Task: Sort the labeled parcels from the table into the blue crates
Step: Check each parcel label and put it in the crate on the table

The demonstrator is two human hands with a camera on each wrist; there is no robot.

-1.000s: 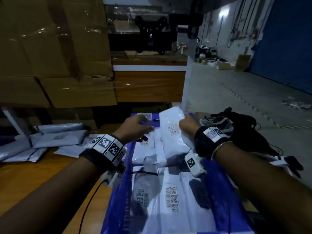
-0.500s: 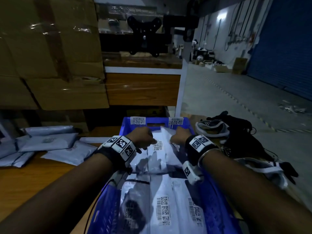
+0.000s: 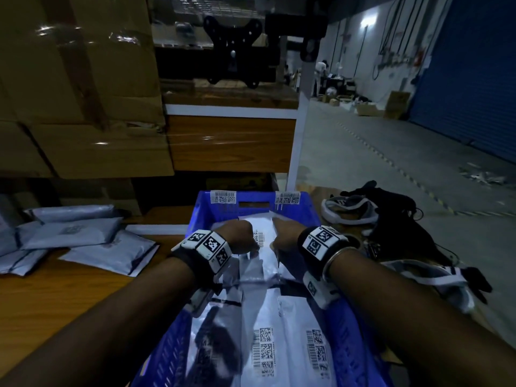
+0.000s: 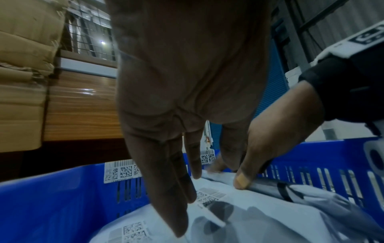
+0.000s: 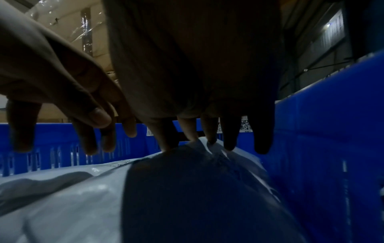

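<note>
A blue crate (image 3: 201,219) with barcode stickers on its far wall stands in front of me, and several white labeled parcels lie in it. Both hands are at its far end over the top white parcel (image 3: 265,233). My right hand (image 3: 284,238) pinches that parcel's far edge, thumb on the near side and fingers behind it, as the left wrist view shows for the right hand (image 4: 241,172). My left hand (image 3: 241,240) hangs over the label with straight fingers (image 4: 182,189), holding nothing. In the right wrist view the right hand (image 5: 207,134) meets the parcel (image 5: 166,180) beside the crate wall (image 5: 332,148).
More grey-white parcels (image 3: 69,236) lie on the wooden table (image 3: 55,297) to the left. Wrapped cardboard boxes (image 3: 83,93) and a shelf stand behind. Black gear and straps (image 3: 391,219) lie to the right of the crate. Labeled parcels (image 3: 279,344) fill the crate's near half.
The parcel that my right hand held upright above the crate's far end has come down flat onto the parcels inside. Both hands have sunk with it.
</note>
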